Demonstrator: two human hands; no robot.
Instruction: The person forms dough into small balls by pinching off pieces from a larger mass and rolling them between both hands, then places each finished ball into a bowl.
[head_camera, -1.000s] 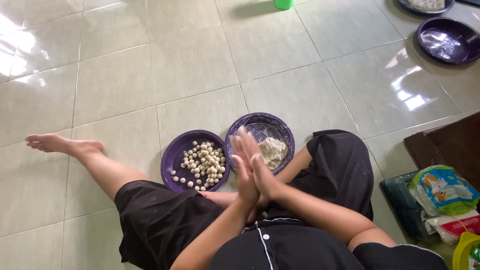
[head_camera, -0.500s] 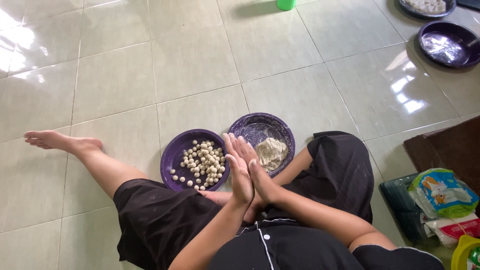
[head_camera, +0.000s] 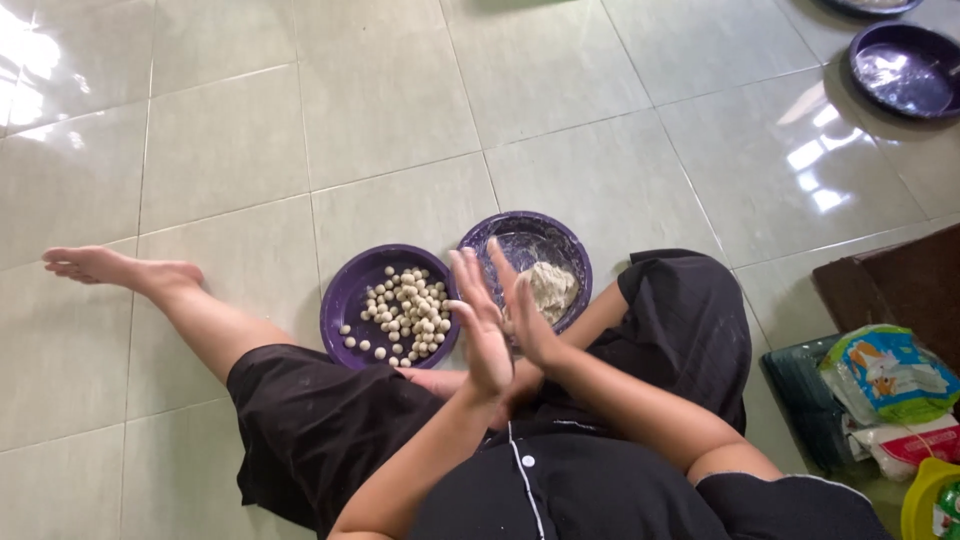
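Left hand and right hand press palm to palm, fingers toward 12 o'clock, above 2 round purple plastic bowls: dough balls at 10 o'clock, dough lump at 1 o'clock.

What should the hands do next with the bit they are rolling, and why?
Probably drop the rolled piece into the purple plate of small balls. The left hand and right hand are pressed palm to palm above the two plates, as for rolling, though the piece itself is hidden. That plate already holds many little balls, while the other purple plate holds the dough lump.
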